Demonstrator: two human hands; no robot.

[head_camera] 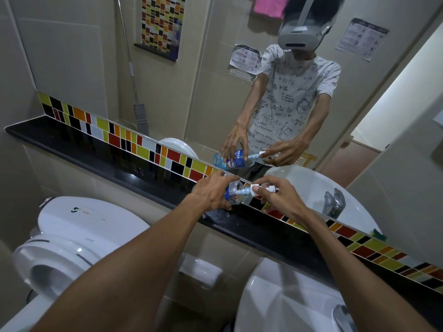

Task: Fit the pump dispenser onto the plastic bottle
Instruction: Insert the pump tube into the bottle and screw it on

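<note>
A clear plastic bottle (234,192) with a blue label is held on its side above the black ledge, its neck pointing right. My left hand (212,192) grips its body from above. The white pump dispenser (260,188) sits at the bottle's mouth, its thin tube reaching inside the bottle. My right hand (279,196) pinches the pump's collar and head. My fingers cover much of the label and collar. The mirror above repeats both hands and the bottle.
The black stone ledge (103,161) runs below a strip of coloured tiles and a large mirror (215,80). A toilet with cistern (79,224) stands at lower left. A white basin (282,305) with a tap lies at lower right. Water droplets dot the ledge under the bottle.
</note>
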